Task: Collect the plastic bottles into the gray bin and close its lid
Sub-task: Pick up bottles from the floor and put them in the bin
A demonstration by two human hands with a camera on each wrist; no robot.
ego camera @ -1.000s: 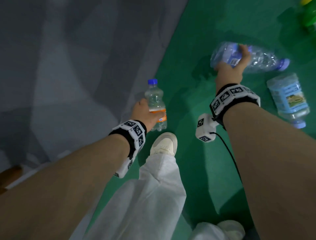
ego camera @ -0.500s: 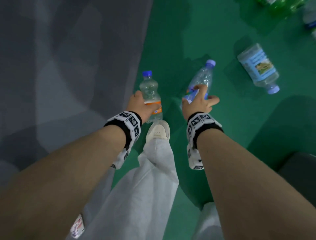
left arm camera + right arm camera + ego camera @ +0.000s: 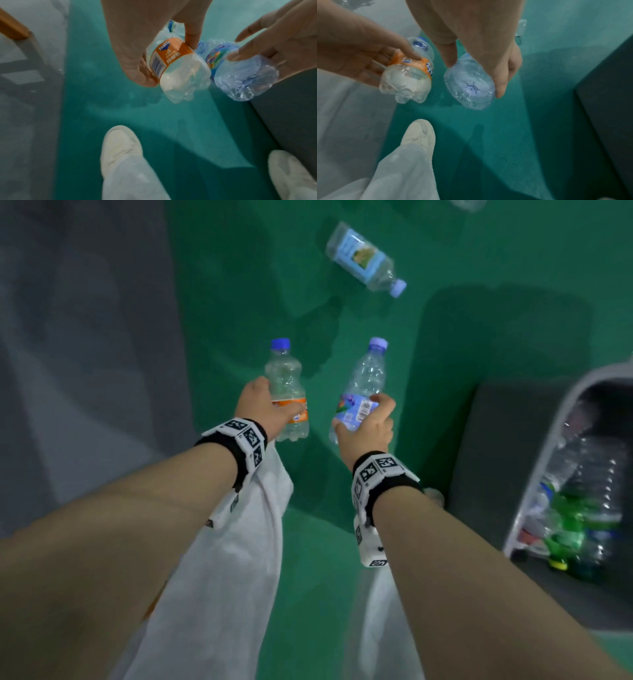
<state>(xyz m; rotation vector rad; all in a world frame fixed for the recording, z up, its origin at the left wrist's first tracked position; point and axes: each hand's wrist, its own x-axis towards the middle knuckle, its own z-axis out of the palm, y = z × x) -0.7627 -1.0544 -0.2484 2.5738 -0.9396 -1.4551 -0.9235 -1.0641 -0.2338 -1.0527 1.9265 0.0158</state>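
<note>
My left hand (image 3: 265,405) grips a clear bottle with an orange label and blue cap (image 3: 286,390) (image 3: 178,71) (image 3: 409,77). My right hand (image 3: 368,424) grips a crinkled clear bottle with a blue label and lilac cap (image 3: 364,385) (image 3: 240,75) (image 3: 469,86). Both bottles are held in the air, side by side, above the green floor. The gray bin (image 3: 537,474) stands open at the right, with several bottles lying inside it. Another blue-labelled bottle (image 3: 364,260) lies on the floor ahead.
A gray floor area (image 3: 85,354) borders the green mat on the left. My white-trousered legs and pale shoes (image 3: 120,146) stand below the hands. The bin's dark side wall (image 3: 611,101) rises close on the right. One more bottle (image 3: 469,203) peeks in at the top edge.
The view has swung right, bringing the open bin into sight. My right hand has carried its bottle from the floor to beside the left hand's bottle.
</note>
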